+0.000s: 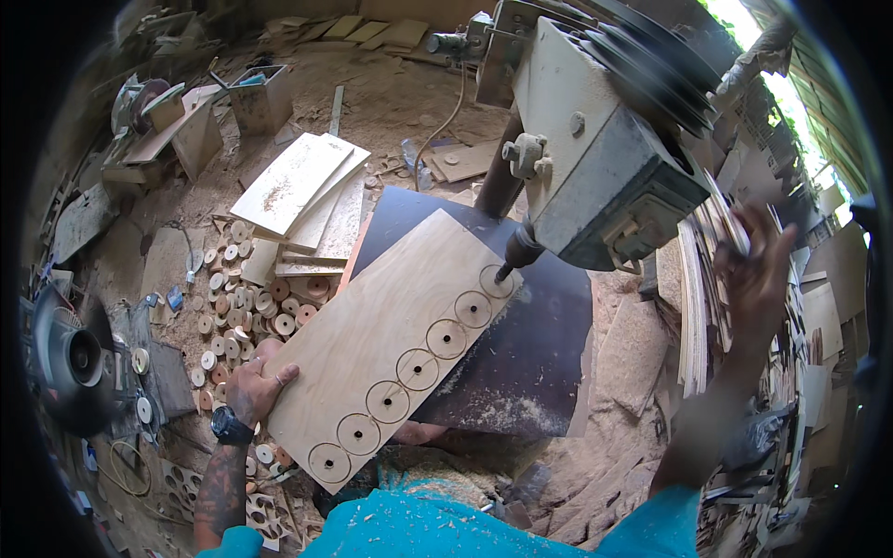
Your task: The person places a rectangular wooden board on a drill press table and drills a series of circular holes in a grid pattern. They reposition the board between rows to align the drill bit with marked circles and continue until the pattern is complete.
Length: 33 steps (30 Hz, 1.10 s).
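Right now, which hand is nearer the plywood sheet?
Left. The left hand grips the plywood sheet at its left edge; the right hand is raised far to its right, apart.

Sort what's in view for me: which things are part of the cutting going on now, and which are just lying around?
In use:
- plywood sheet with a row of cut circles, held by left hand
- drill press head
- dark press table
- right hand, raised beside the press

Lying about:
- pile of wooden discs
- stacked plywood offcuts
- fan

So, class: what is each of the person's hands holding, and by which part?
The left hand grips the plywood board by its left long edge, near the lower end. The right hand is raised and blurred beside the drill press; its hold cannot be told.
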Available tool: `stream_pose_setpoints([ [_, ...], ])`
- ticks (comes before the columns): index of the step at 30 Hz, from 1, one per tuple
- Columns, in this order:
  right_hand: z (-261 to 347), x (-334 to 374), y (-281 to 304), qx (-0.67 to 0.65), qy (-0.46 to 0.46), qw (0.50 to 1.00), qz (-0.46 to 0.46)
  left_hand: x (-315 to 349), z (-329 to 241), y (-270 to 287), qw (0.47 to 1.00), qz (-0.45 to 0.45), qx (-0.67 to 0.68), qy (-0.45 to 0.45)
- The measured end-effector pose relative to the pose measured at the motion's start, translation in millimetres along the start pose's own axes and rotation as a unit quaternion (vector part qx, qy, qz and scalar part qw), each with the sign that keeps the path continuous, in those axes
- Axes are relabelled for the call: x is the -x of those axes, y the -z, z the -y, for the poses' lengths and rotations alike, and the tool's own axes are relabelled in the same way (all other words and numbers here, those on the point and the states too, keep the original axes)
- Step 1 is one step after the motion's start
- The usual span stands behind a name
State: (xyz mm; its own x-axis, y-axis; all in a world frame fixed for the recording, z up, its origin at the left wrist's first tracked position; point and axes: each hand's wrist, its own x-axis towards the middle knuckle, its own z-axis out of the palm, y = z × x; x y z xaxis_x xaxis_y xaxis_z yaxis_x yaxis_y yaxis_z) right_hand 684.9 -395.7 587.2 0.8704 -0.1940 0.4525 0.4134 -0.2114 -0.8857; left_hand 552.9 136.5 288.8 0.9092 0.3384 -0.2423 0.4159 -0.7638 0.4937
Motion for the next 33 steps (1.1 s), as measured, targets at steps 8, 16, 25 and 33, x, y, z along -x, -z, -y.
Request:
stream_pose_setpoints([
  [8,-21.1,-177.4,-37.1,0.137,0.099,0.985,0.028,-8.0,6.5,2.5,0.999,0.003,0.026,-0.024],
  [16,-80.2,-286.6,31.1,0.141,0.084,0.981,0.101,-20.8,27.4,26.7,0.999,0.011,-0.020,-0.036],
  [25,-84.8,-291.4,43.1,0.152,0.100,0.979,0.094,-49.0,1.8,7.0,0.997,0.005,0.004,-0.075],
  [33,-74.1,-271.4,31.1,0.143,0.111,0.975,0.126,-65.1,1.6,10.7,0.994,0.030,0.007,-0.103],
])
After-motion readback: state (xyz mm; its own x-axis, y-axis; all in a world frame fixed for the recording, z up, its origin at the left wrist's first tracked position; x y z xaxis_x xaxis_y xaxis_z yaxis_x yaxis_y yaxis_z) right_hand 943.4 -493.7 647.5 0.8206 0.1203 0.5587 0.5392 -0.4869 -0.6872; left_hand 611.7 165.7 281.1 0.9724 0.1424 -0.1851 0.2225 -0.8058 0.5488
